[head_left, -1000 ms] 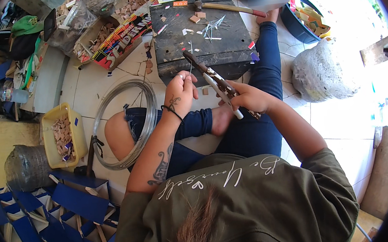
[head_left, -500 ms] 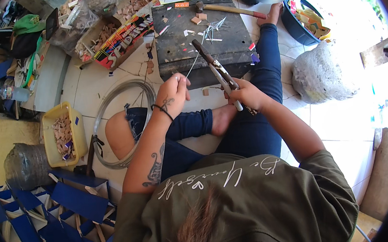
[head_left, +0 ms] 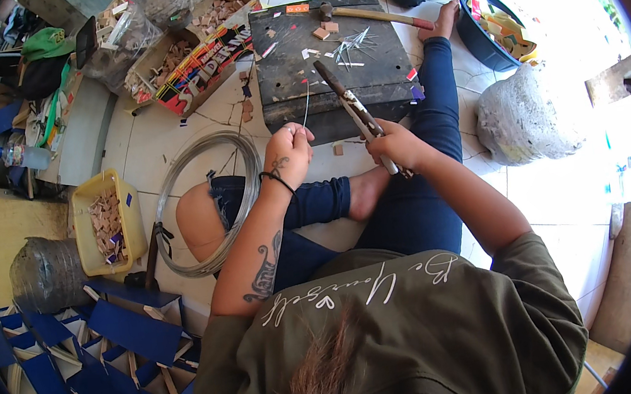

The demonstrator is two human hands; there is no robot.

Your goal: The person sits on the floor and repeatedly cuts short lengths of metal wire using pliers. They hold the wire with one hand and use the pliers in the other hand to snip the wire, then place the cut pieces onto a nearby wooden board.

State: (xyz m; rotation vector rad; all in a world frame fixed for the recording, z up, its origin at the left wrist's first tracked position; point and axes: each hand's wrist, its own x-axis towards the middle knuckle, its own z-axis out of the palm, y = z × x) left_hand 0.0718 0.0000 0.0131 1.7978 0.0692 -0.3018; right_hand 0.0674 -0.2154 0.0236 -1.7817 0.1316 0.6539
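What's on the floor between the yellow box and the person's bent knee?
In the head view, a big coil of grey wire lies on the tiles between the yellow box and the knee, its right side passing over the leg.

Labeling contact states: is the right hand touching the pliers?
Touching. Head view shows the right hand closed around the pliers handles, with no gap.
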